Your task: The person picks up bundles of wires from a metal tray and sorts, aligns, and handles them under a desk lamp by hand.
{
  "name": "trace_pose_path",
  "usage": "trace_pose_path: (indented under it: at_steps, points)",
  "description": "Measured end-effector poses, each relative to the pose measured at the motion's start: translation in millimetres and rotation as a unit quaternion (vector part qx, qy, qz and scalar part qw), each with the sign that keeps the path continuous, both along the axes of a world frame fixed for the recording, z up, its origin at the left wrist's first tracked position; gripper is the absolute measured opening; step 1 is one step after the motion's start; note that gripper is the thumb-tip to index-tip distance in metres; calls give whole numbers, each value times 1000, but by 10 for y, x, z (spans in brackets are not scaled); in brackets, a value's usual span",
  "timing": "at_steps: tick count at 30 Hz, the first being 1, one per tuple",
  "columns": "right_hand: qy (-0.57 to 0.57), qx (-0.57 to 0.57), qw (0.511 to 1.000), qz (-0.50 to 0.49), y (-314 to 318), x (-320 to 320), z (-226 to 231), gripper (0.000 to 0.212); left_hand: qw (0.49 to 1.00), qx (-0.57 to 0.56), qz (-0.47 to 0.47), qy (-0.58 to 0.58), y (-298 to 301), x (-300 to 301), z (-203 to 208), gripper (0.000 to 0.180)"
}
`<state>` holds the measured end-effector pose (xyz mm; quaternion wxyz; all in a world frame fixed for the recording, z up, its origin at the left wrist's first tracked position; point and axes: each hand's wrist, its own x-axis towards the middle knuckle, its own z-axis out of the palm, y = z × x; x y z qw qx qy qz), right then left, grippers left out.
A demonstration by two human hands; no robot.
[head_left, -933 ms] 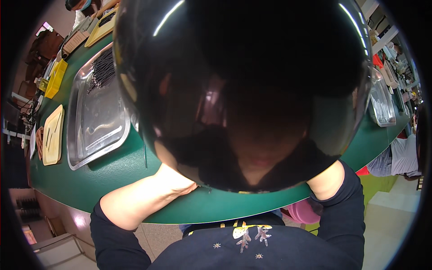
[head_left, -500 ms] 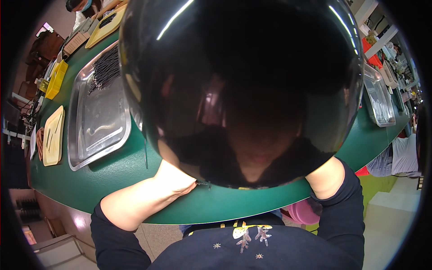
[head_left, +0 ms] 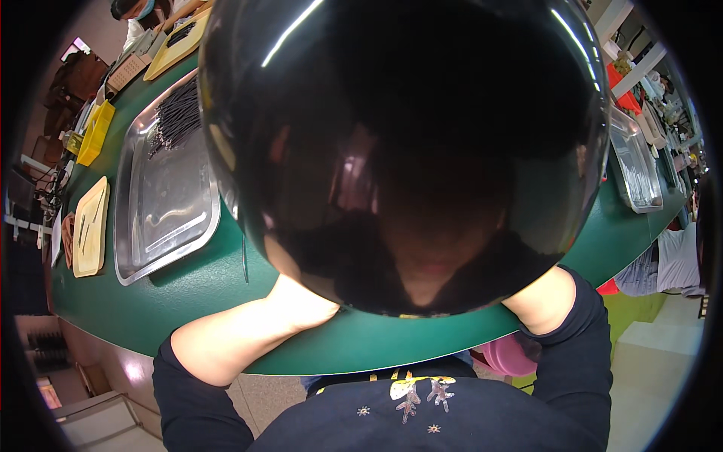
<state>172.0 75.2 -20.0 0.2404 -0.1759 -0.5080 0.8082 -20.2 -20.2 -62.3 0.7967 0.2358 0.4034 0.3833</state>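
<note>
A large glossy black dome fills most of the view, held up close over the green table. Its shiny surface mirrors a dim figure. My left hand reaches up to its lower left rim, and only the wrist and heel of the hand show. At the lower right rim my right hand does the same, with a dark sleeve pushed up the forearm. The fingers of both hands are hidden behind the dome.
A steel tray with a bunch of thin black pieces lies at the left, with yellow trays beyond it. Another steel tray sits at the right. A person works at the far left end. A pink stool stands under the table edge.
The dome has risen slightly and shifted a little. My forearms have stayed almost where they were.
</note>
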Motion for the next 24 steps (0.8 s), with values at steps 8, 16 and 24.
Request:
trace_pose_path:
  at_steps: [8,16,24]
  points:
    - [-89,63,975,-191,-150,-121,128,22,844,379,-135,355,95,87,124,12]
    - [-63,92,992,-51,-121,79,124,11,961,216,-123,121,87,145,350,19]
    - [45,31,998,-36,-72,149,36,13,998,-40,-44,-23,-5,143,212,19]
